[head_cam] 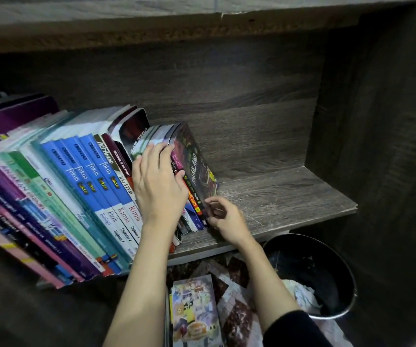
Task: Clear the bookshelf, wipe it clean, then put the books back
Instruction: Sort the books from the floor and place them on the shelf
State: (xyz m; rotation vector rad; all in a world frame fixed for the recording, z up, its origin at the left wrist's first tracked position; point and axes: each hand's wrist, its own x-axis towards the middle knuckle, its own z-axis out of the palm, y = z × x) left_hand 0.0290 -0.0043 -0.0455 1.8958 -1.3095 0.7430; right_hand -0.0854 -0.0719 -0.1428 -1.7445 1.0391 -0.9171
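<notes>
A row of leaning books fills the left part of the wooden shelf [289,196], with several blue textbooks [94,181] in the middle. At the row's right end stands a small bunch of thin paperbacks, the outermost a dark book [199,161] with "Thailand" on its cover. My left hand [158,181] lies flat over the tops and spines of these paperbacks, fingers curled over them. My right hand [223,216] pinches the lower corner of the dark book at the shelf's front edge.
The right half of the shelf is bare wood, closed by a side panel [377,121]. Below stand a black bin [314,274] with crumpled white stuff inside and a colourful comic book [194,311] on a patterned floor.
</notes>
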